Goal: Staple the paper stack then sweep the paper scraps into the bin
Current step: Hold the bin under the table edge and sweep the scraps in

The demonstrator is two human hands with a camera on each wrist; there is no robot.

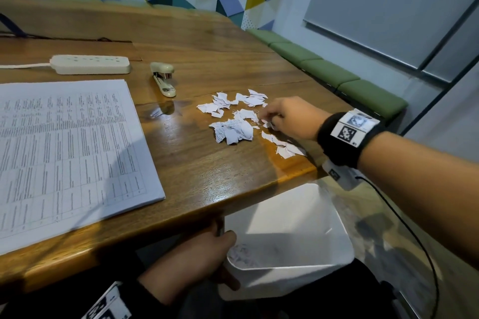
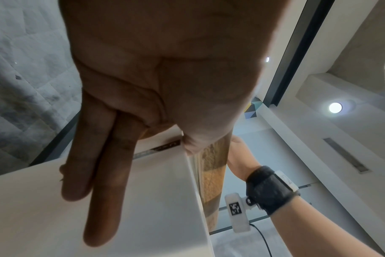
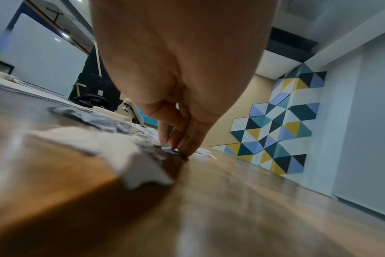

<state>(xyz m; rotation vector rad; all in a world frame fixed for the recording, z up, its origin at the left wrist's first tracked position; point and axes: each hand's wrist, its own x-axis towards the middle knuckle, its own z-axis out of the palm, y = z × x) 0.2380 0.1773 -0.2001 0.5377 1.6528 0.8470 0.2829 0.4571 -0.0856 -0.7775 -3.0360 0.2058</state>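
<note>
Torn white paper scraps (image 1: 234,122) lie scattered on the wooden table (image 1: 207,171) near its right corner. My right hand (image 1: 268,122) reaches over them, fingers bent down with the tips touching the scraps (image 3: 163,149) on the tabletop; the right hand (image 3: 178,149) holds nothing that I can see. Below the table edge my left hand (image 1: 225,259) grips the white bin (image 1: 285,215) by its wall, thumb over the rim and fingers flat on the outside (image 2: 103,173). A few scraps lie inside the bin. The printed paper stack (image 1: 70,147) lies at the left, the beige stapler (image 1: 163,79) behind it.
A beige power strip (image 1: 90,64) with its cord lies at the back left. Green bench cushions (image 1: 337,77) run along the wall right of the table. A black cable (image 1: 414,235) hangs from my right wrist camera over the bin side.
</note>
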